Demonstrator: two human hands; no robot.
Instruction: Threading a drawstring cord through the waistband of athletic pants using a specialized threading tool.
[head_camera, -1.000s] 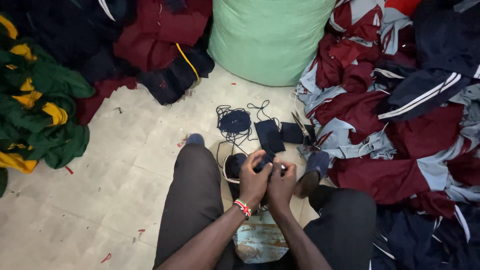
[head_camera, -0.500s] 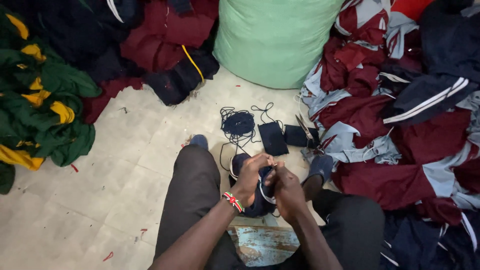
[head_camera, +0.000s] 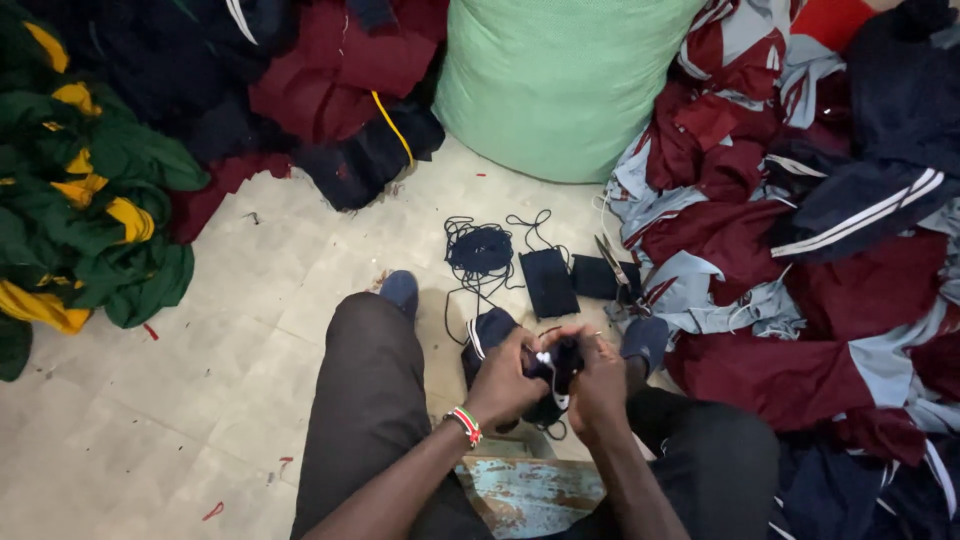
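I sit with my knees apart over a tiled floor. My left hand (head_camera: 503, 382) and my right hand (head_camera: 600, 378) are close together, both gripping a small dark navy garment piece (head_camera: 553, 372) with white trim and a cord hanging below it. A beaded bracelet is on my left wrist. Just beyond my hands on the floor lie a coil of dark cord (head_camera: 480, 250), a flat navy fabric piece (head_camera: 548, 282) and scissors (head_camera: 610, 262).
A big pale green sack (head_camera: 560, 85) stands ahead. Heaps of clothing surround me: green and yellow (head_camera: 90, 210) at left, maroon and navy (head_camera: 320, 90) at top left, maroon, grey and navy (head_camera: 800, 250) at right. A worn blue stool edge (head_camera: 525, 495) shows below.
My hands have dropped a little nearer to my lap and turned the navy piece; white trim now shows between my fingers. The floor items have not moved.
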